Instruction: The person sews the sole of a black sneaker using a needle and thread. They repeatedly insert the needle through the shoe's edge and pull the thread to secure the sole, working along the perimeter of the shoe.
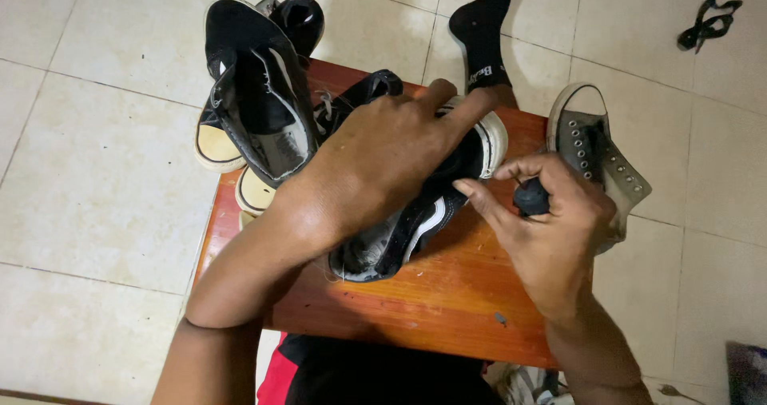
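Clearly the left hand [383, 161] is there to pin things down: it lies flat over the low black canvas sneaker with a white side stripe and white rubber sole [423, 221], fingers spread narrow and curled over the toe end, so the shoe stays pressed on its side against the small orange-brown wooden table [447, 301]. Just beyond those fingertips the white toe cap shows, and under the heel of the palm the shoe's open mouth faces the camera. The right hand [551, 229] sits just beside the sneaker's sole, its fingers closed around a small dark rounded object [530, 197] whose kind I cannot tell, thumb and forefinger reaching toward the sole edge. Behind the right knuckles leans a worn grey high-top canvas shoe with metal eyelets [595, 157]. Past the left wrist a black high-top sneaker with a cream sole [256, 109] lies among others at the table's far corner.
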